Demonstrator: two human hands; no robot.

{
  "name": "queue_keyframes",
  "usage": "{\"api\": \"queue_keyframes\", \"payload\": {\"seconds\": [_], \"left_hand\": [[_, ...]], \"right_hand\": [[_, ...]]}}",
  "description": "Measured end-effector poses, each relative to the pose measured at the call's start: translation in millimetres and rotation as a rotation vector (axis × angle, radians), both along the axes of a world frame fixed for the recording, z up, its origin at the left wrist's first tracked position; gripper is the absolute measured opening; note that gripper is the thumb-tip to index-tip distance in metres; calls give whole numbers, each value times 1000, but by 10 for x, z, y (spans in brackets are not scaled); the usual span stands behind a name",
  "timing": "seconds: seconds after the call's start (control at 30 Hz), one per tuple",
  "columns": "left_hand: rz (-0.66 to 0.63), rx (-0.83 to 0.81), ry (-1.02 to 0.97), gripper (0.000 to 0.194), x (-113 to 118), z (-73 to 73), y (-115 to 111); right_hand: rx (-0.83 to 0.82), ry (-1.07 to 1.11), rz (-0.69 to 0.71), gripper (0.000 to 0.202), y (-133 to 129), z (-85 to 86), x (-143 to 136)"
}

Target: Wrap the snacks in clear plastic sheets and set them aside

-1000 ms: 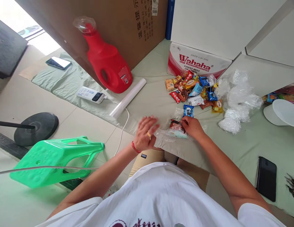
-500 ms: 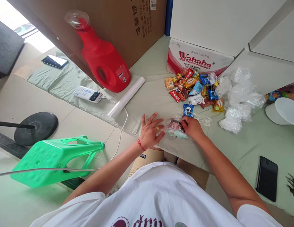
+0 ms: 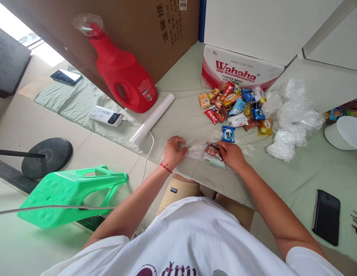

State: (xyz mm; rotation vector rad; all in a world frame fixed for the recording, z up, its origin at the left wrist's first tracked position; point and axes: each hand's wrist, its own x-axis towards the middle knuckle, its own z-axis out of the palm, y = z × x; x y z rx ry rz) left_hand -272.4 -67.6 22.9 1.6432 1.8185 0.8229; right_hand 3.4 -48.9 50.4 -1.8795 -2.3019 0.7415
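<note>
A clear plastic film (image 3: 195, 151) lies near the table's front edge, with a few wrapped snacks (image 3: 213, 155), brown and pale green, on or in it. My left hand (image 3: 175, 151) is at the film's left end, fingers curled and closed on its edge. At the snacks' right side, my right hand (image 3: 230, 154) has its fingers pressed together against the packets and film; what exactly they pinch is hidden. A small blue packet (image 3: 228, 133) lies just behind my right hand. Behind it is a pile of colourful wrapped snacks (image 3: 237, 105).
Several film-wrapped bundles (image 3: 293, 119) sit right of the pile, beside a white bowl (image 3: 345, 132). A white roll (image 3: 152, 119), red jug (image 3: 126, 74) and power bank (image 3: 106, 115) are on the left. A Wahaha box (image 3: 241, 69) stands behind; a black phone (image 3: 326, 217) lies front right.
My left hand has moved left, away from the snacks, and its spread fingers have closed on the film, which now stretches between. My right hand has shifted slightly left.
</note>
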Motion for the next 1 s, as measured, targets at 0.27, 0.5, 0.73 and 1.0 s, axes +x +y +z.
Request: {"api": "queue_keyframes", "payload": {"seconds": [0.27, 0.5, 0.73, 1.0], "left_hand": [[0, -210, -258, 31, 226, 122, 185], [-157, 0, 168, 90, 653, 398, 293], [-209, -75, 366, 23, 841, 359, 489], [-268, -160, 195, 28, 440, 217, 777]], "right_hand": [[17, -218, 74, 40, -29, 88, -87], [39, -301, 109, 36, -53, 146, -148], [50, -339, 122, 33, -77, 175, -162], [-10, -335, 130, 37, -83, 217, -186]]}}
